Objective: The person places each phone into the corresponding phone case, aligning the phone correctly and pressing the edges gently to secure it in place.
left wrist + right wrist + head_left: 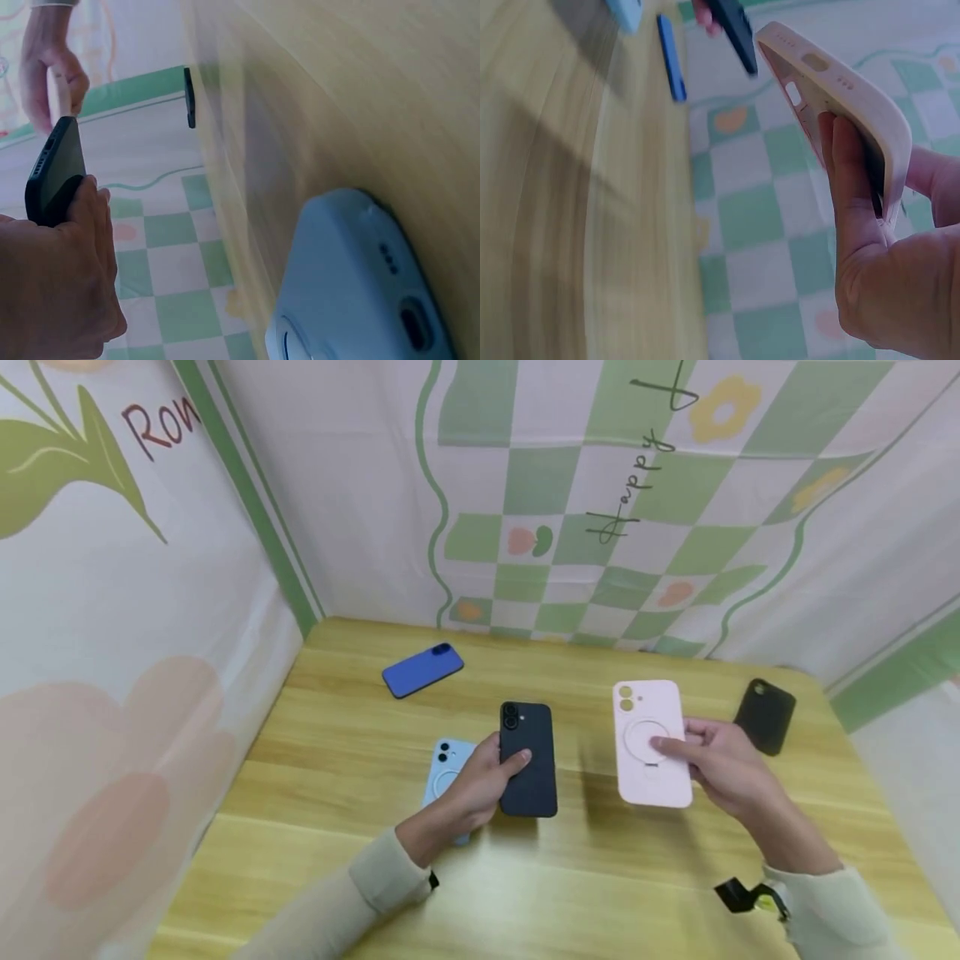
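Wooden table (570,877) wide beneath both grips, cloth walls near on left and back. Pink case (651,743) pinched in right hand (723,766), lifted above table; best kept level, thumb clear of ring. Dark phone (527,758) clamped in left hand (480,781), just right of light-blue phone (442,760). Open room between hands; black case (765,714) just beyond right grip.

Head cam looks down over the whole tabletop (600,877); the 2 wrist cams sit close, tilted sideways, probably both catching the dark phone (56,176).
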Motion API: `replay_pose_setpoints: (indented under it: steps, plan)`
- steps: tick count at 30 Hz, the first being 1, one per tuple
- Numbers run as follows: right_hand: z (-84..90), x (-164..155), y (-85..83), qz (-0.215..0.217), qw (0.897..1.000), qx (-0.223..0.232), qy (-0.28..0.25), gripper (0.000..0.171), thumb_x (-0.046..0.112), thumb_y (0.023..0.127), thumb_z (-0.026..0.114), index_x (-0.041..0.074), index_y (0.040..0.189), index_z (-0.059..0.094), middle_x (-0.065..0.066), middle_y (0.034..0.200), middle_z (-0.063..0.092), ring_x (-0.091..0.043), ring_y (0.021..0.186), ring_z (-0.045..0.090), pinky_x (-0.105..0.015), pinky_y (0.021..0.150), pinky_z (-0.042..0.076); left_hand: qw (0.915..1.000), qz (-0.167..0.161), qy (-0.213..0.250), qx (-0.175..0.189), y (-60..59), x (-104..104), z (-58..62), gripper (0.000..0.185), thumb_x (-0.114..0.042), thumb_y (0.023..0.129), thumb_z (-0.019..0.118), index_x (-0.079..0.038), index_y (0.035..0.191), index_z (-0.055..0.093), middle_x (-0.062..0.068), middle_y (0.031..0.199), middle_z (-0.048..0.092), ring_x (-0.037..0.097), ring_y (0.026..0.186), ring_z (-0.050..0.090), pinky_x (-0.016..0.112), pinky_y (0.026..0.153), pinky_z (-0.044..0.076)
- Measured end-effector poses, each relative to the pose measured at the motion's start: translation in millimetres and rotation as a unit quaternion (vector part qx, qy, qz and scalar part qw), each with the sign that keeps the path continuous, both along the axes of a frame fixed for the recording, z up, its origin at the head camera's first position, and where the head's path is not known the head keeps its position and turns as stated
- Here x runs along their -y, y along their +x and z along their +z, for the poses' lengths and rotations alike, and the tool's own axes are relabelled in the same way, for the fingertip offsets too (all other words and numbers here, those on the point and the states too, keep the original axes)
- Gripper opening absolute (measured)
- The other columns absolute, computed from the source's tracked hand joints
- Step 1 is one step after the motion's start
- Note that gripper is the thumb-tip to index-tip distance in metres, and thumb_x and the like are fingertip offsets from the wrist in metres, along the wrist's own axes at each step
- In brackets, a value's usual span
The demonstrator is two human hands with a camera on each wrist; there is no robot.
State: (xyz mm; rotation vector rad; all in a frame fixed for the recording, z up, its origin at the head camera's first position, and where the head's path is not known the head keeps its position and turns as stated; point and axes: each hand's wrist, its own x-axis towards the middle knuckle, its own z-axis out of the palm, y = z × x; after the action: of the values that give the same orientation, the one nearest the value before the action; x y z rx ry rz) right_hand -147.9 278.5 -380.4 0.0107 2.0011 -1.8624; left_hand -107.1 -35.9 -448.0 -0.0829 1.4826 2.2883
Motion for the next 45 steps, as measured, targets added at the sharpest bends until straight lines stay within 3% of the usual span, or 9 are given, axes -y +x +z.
replay_pose_setpoints:
  steps: [5,10,13,22,29,45]
  plan:
    - [0.5,30,0.4,0.019,1.0,-0.001,-0.011,0.015,-0.002,0.101,0.068,0.004,0.114,0.07,-0.004,0.096,0.081,-0.017,0.086,0.078,-0.032,0.071,0.067,0.9998,-0.005,0.012,0.013,-0.9,-2,0.5,0.049,-0.008,0.113,0.048,-0.005,0.161,0.036,0.018,0.151,0.057,0.036,0.139,0.056,0.046,0.114,0.051]
    - [-1.7,56,-1.2,0.031,1.0,-0.006,0.003,0.038,-0.002,0.099,0.069,-0.018,0.131,0.056,-0.002,0.096,0.081,-0.016,0.086,0.078,-0.032,0.073,0.067,0.9998,0.0,0.003,0.02,-3.3,-2,0.6,0.048,-0.009,0.112,0.05,-0.004,0.158,0.039,0.016,0.148,0.06,0.034,0.137,0.058,0.043,0.112,0.053]
    - [-3.5,68,-1.0,0.043,0.999,-0.008,0.012,0.046,-0.003,0.099,0.068,-0.024,0.136,0.049,-0.002,0.096,0.081,-0.015,0.087,0.078,-0.033,0.074,0.067,0.9998,-0.005,0.001,0.019,-3.8,-2,0.5,0.048,-0.009,0.112,0.051,-0.002,0.158,0.039,0.016,0.144,0.062,0.032,0.133,0.062,0.04,0.108,0.056]
    - [-8.0,91,1.5,0.064,0.998,-0.009,0.002,0.048,-0.003,0.098,0.068,-0.025,0.136,0.049,-0.005,0.095,0.081,-0.017,0.084,0.078,-0.034,0.074,0.067,0.9982,-0.024,0.044,0.032,-3.9,-2,4.5,0.052,-0.024,0.114,0.049,-0.001,0.16,0.037,0.016,0.148,0.061,0.032,0.137,0.059,0.045,0.116,0.05]
    - [-12.9,103,4.1,0.076,0.997,-0.006,-0.006,0.048,-0.002,0.099,0.067,-0.023,0.137,0.048,-0.008,0.098,0.081,-0.018,0.086,0.079,-0.034,0.076,0.067,0.9972,-0.03,0.062,0.028,-2.6,-3,6.6,0.057,-0.03,0.114,0.048,-0.002,0.162,0.034,0.017,0.149,0.06,0.032,0.138,0.058,0.046,0.114,0.051]
    - [-22.0,122,8.3,0.081,0.997,0.0,-0.008,0.046,0.001,0.1,0.067,-0.02,0.137,0.049,-0.014,0.101,0.08,-0.018,0.086,0.079,-0.035,0.077,0.067,0.9978,-0.001,0.061,0.028,-3.7,-9,3.9,0.055,-0.03,0.114,0.05,0.0,0.158,0.038,0.017,0.141,0.065,0.031,0.132,0.062,0.041,0.11,0.054]
